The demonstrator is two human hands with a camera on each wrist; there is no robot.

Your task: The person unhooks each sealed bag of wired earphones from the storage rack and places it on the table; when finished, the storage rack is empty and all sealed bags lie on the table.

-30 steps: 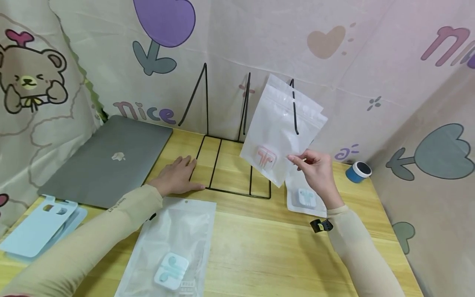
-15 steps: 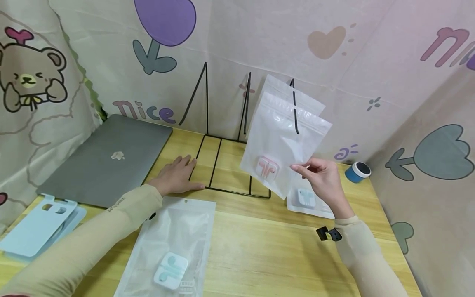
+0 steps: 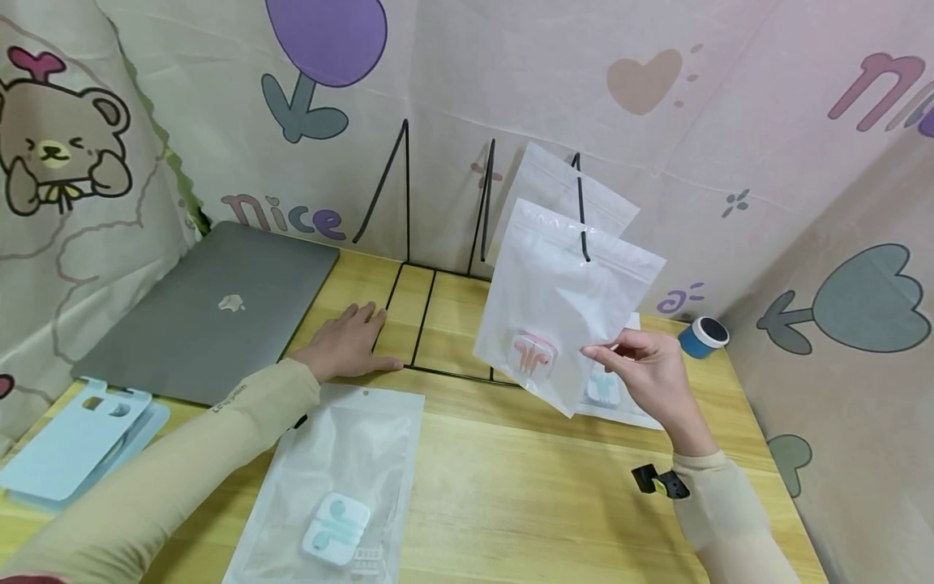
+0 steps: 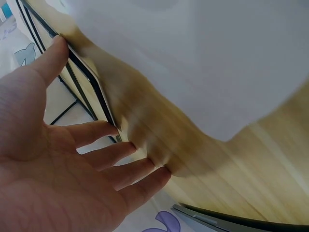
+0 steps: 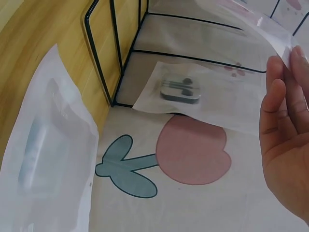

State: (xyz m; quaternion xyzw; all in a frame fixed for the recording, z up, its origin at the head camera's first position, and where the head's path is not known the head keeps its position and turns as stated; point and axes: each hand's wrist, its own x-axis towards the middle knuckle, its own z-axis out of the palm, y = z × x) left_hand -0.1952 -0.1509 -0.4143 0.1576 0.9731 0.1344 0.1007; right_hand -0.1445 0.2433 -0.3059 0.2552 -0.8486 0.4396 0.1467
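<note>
My right hand pinches the right edge of a white zip bag holding pink earphones in a clear case. That bag is at the front end of the right hook, whose tip shows before it. Farther back on the same hook hangs another white bag; the right wrist view shows dark earphones inside it. My left hand rests with fingers spread at the left side of the black wire rack's base. Its thumb touches the rack's frame in the left wrist view.
A bag with light-blue earphones lies in front on the wooden table. Another lies right of the rack, partly hidden. A grey laptop and pale blue stand are at left, a blue round jar at right.
My right hand has moved toward me, down and right, drawing the pink-earphone bag forward along the hook, away from the bag behind. My left hand has stayed in place.
</note>
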